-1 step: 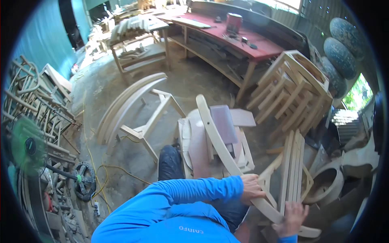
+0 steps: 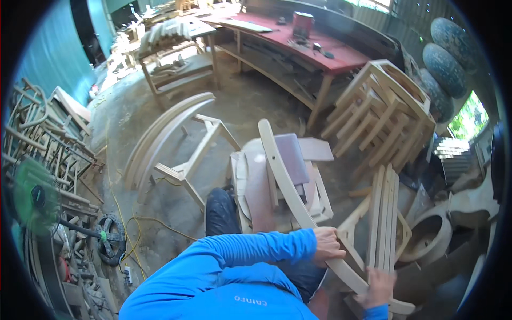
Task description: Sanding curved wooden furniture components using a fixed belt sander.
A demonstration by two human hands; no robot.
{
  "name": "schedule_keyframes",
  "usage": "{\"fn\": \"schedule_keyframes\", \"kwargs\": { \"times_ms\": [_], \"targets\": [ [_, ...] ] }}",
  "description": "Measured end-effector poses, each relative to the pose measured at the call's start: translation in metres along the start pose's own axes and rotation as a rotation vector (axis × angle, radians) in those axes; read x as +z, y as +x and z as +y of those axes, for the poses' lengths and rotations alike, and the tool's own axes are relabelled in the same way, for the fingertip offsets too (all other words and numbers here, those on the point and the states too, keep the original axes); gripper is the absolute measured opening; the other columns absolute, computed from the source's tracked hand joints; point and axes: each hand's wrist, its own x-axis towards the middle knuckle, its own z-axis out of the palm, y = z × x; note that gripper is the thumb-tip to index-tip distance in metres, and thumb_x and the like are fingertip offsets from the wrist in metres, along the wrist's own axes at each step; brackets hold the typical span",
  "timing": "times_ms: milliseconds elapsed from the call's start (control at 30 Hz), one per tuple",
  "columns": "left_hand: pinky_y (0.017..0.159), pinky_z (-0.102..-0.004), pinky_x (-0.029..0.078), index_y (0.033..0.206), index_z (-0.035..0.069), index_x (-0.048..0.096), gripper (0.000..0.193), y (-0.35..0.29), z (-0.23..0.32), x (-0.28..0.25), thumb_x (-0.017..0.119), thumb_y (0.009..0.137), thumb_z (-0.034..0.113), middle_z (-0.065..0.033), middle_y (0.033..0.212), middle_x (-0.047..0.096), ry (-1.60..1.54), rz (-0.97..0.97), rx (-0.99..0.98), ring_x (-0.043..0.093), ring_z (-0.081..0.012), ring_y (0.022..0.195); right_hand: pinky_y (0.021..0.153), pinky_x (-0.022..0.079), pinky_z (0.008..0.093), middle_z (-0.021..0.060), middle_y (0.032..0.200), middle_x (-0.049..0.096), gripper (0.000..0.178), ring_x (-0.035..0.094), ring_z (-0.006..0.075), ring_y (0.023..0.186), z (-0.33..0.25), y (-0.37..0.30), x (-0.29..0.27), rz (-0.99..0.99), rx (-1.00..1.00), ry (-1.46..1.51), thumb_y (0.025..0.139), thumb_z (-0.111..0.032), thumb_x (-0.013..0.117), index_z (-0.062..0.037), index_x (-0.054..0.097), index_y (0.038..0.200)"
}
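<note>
A worker in blue sleeves (image 2: 266, 245) handles a curved wooden piece (image 2: 288, 186) in a crowded workshop. The right hand (image 2: 377, 287) is at the lower end of the wood, close to the body; from where I stand I cannot tell whether its fingers close around it. A rounded wooden end (image 2: 402, 306) shows just past that hand, which hides whether the two are one part. The left hand (image 2: 327, 246) sits farther up, its grip wrapped over the piece. From that grip the long axis runs away from the worker, forward and to the left, bowing gently to a rounded tip with a dark hole near it. The left hand is nearer to this long free stretch; the right has the short lower part beside it.

Just right of the wood, pale strips (image 2: 376, 213) lie side by side, their near ends by the right hand. Ahead, the upper length passes the left edge of a purple block (image 2: 290, 154) on a low stand (image 2: 261, 197); contact there is unclear. Beyond, curved rails (image 2: 157, 133) rest by a wooden frame (image 2: 202, 149), and stacked frames (image 2: 381, 109) stand to the right. Farthest back, a red desk (image 2: 341, 60) carries a red can (image 2: 302, 25).
</note>
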Motion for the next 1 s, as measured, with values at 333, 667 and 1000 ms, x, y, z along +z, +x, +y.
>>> {"fn": "schedule_keyframes", "kwargs": {
  "times_ms": [333,667,1000],
  "targets": [
    [0.122,-0.0636,0.019,0.141,0.010,0.054,0.071,-0.038,-0.052,-0.006,0.076,0.083,0.045,-0.0152,0.136,0.055,0.170,0.306,-0.623,0.045,-0.0337,0.139,0.066,0.059,0.0421,0.0129,0.079,0.074,0.043,0.073,0.0333,0.071,-0.012,-0.088,0.139,-0.012,0.304,0.461,0.068,-0.042,0.089,-0.0118,0.074,0.095],
    [0.125,-0.0617,-0.006,0.164,0.002,0.019,0.085,-0.089,-0.159,0.043,0.049,0.100,0.048,-0.0155,0.173,0.012,0.213,0.054,-1.339,0.001,-0.0311,0.161,0.067,0.058,0.0421,0.0136,0.082,0.075,0.049,0.074,0.0332,0.074,-0.020,-0.102,0.153,-0.152,0.264,0.490,0.069,-0.046,0.090,-0.0105,0.073,0.099],
    [0.127,-0.0595,0.002,0.164,0.002,0.018,0.083,-0.101,-0.258,0.018,0.049,0.099,0.042,-0.0138,0.173,0.014,0.358,-0.008,-1.332,0.006,-0.0295,0.161,0.067,0.058,0.0434,0.0124,0.086,0.075,0.053,0.074,0.0333,0.077,-0.031,-0.010,0.158,-0.087,0.159,0.535,0.072,-0.044,0.090,-0.0146,0.069,0.110]
  ]
}}
